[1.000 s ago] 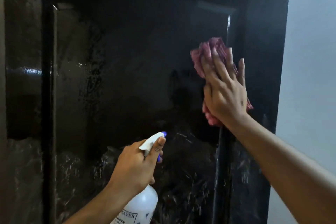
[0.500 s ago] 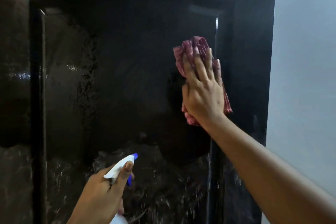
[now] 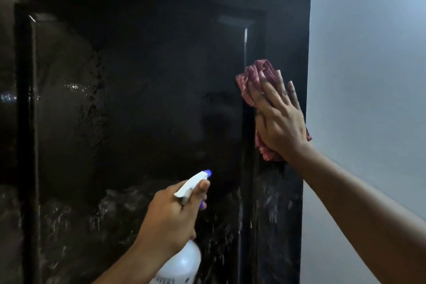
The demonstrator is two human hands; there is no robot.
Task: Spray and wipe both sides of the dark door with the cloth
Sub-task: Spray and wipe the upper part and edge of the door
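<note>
The right hand point(image 3: 280, 122) lies flat on a crumpled pink cloth point(image 3: 257, 76), its fingers straight and slightly spread, pressing the cloth against the glossy dark door point(image 3: 149, 99) on the upright strip along its right edge, beside the pale grey wall point(image 3: 368, 76). Lower and nearer the door's middle, the left hand point(image 3: 170, 219) grips the neck of a white spray bottle point(image 3: 182, 265), fingers curled round it, with the blue nozzle tip point(image 3: 208, 172) pointing at the door. Pale streaks and smears cover the door's lower part.
</note>
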